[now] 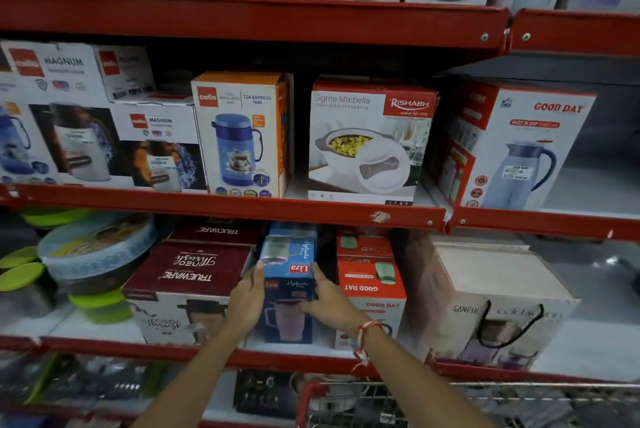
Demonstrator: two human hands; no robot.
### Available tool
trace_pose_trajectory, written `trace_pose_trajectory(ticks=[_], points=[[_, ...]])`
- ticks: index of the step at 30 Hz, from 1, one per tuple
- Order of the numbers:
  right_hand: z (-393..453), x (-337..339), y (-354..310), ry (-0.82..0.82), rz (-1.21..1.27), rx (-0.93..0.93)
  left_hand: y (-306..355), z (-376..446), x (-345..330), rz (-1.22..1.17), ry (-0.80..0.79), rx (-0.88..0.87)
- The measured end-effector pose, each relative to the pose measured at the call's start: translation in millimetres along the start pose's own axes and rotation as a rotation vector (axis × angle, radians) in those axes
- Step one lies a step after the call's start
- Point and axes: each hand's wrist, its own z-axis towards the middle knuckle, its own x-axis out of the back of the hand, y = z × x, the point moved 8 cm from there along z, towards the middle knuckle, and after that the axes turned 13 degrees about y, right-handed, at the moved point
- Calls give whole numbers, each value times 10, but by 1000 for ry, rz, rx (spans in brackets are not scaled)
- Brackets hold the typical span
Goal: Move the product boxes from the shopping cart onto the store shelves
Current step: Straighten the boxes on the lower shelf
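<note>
A blue Liza box (289, 266) lies on top of another blue box (285, 320) on the third red shelf (194, 351), between a maroon Trueware box (188, 275) and a red Good Day box (370, 275). My left hand (246, 303) grips the upper blue box on its left side. On the right front corner of the same box rests my right hand (329, 299), with a red thread on the wrist. The shopping cart (433, 403) shows its red and wire rim at the bottom right.
The shelf above carries a Cello jug box (242, 136), a Rishabh casserole box (370, 143) and a Good Day jug box (519, 150). A Ganesh box (491, 303) with a black cord handle stands at the right. Green-lidded containers (86, 261) sit at the left.
</note>
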Motion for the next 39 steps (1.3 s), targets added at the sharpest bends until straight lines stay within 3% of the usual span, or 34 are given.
trace_pose_trajectory(ticks=[16, 18, 21, 24, 26, 28, 32, 39], points=[[-285, 45, -91, -34, 71, 30, -121, -104, 179, 89, 30, -47], [-301, 170, -60, 28, 86, 13, -11, -130, 245, 132, 162, -154], [-321, 559, 131, 323, 68, -17, 309, -279, 218, 89, 299, -357], [-393, 921, 442, 572, 27, -106, 512, -478, -205, 11, 84, -389], [-419, 1040, 721, 607, -34, -218, 548, -653, -574, -40, -178, -247], [-418, 1068, 965, 551, -48, -303, 495, -773, -855, -67, -336, -91], [-422, 983, 1117, 358, 181, -287, 262, -776, -1117, 11, -411, 126], [-566, 1035, 1075, 333, 49, -179, 39, -741, -1205, -26, -419, 134]])
